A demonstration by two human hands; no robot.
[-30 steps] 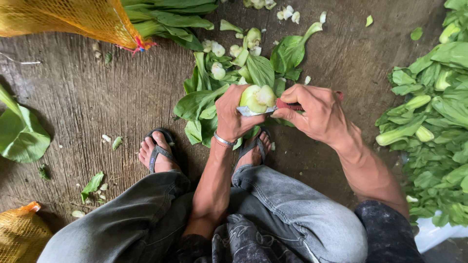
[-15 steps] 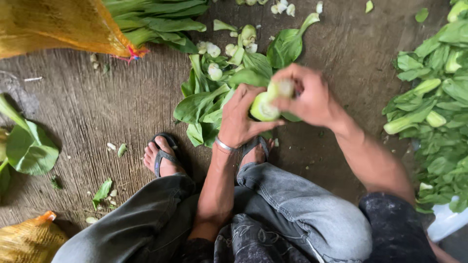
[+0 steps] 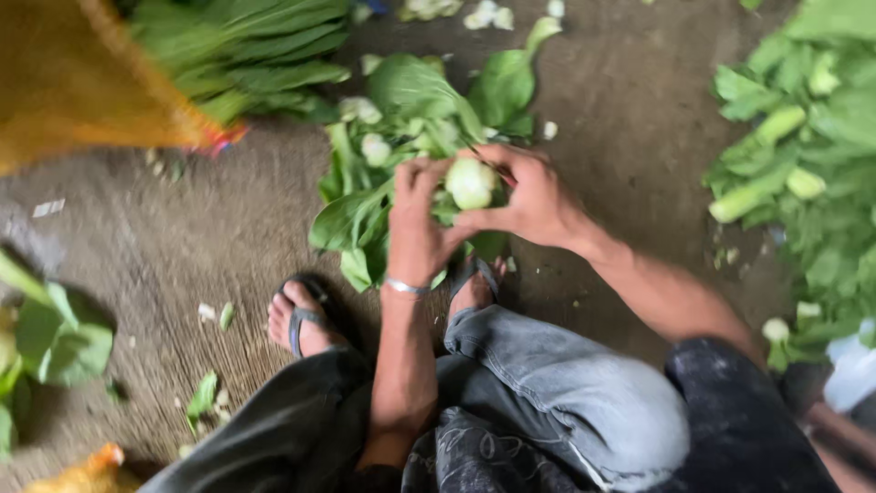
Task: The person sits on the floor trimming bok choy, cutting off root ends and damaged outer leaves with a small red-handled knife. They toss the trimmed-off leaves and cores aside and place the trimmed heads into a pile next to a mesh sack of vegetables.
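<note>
Right now we hold a pale green vegetable stalk (image 3: 472,183) between both hands, above the heap of loose leaves (image 3: 383,196) on the floor (image 3: 182,246) in front of our sandalled feet. Our left hand (image 3: 418,224) wraps its fingers round the stalk from the side; our right hand (image 3: 534,196) pinches its other side, and whether it also grips a blade we cannot tell. Judging by how things lie, some trimming is done: cut leaves and white scraps lie scattered. Much seems left: a bundle of greens (image 3: 246,55) beside the orange net sack (image 3: 82,82), and a pile of stalks (image 3: 794,164) to our right.
</note>
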